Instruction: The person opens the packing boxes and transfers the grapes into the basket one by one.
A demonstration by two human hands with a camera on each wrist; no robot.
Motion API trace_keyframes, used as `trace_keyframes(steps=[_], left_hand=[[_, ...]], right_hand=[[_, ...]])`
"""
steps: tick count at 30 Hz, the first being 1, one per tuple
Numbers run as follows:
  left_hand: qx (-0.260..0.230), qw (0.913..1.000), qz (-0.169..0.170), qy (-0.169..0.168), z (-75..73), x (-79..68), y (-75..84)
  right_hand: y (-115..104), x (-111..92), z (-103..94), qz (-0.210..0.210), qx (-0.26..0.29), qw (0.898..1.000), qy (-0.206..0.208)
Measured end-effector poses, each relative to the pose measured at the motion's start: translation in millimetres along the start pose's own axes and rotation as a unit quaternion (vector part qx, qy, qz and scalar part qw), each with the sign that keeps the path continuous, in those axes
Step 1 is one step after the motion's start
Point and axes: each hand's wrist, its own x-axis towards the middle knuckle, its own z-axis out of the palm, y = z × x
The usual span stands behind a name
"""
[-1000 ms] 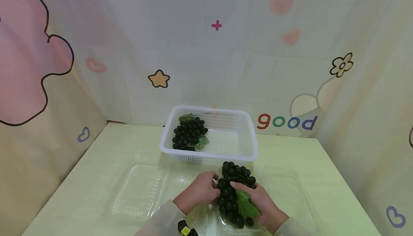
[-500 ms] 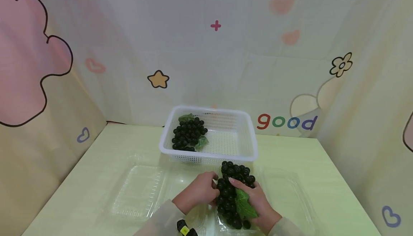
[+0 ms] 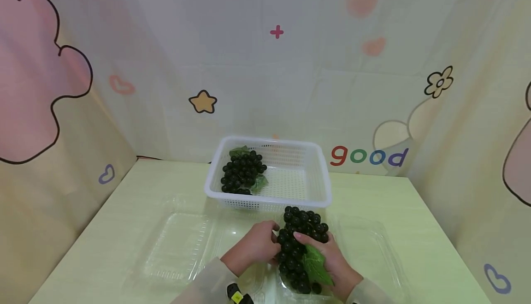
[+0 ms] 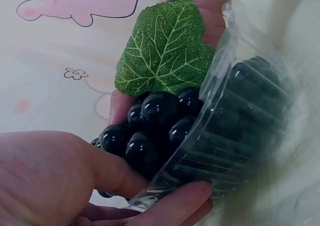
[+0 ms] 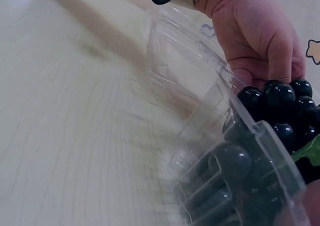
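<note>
A bunch of dark grapes (image 3: 296, 228) with a green leaf (image 3: 316, 265) sits partly inside a clear plastic box (image 4: 225, 151) at the front of the table. My right hand (image 3: 332, 260) grips the bunch from the right, thumb over the grapes. On the other side, my left hand (image 3: 259, 244) pinches the box wall, with fingers outside and thumb inside against the grapes, as the left wrist view shows. Ridged box wall (image 5: 210, 201) and several grapes behind it appear in the right wrist view. The right fingers are mostly hidden under the bunch and leaf.
Behind the hands stands a white perforated basket (image 3: 265, 199) holding more dark grapes (image 3: 242, 170) on its left side. Another clear plastic container (image 3: 178, 267) lies to the left, and a clear plastic piece (image 3: 386, 253) to the right. A printed curtain (image 3: 265, 64) encloses the table.
The right hand and the grape bunch have shifted very slightly to the left. The left hand keeps nearly the same place at the box.
</note>
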Motion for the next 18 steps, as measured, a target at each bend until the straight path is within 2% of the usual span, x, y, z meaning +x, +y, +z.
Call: trace_keyframes(steps=[5, 14, 18], left_hand=[[0.005, 0.9999, -0.012, 0.004, -0.8, -0.7, 1.0], [0.031, 0.9993, -0.018, 0.014, 0.1, -1.0, 3.0], [0.036, 0.9991, -0.015, 0.017, 0.1, -0.4, 1.8]], right_hand=[[0.6, 4.2, -1.7, -0.027, -0.021, 0.999, 0.004], [-2.3, 0.6, -6.6, -0.025, 0.011, 1.000, -0.017], [-3.1, -1.3, -9.8, -0.023, 0.000, 0.999, -0.025]])
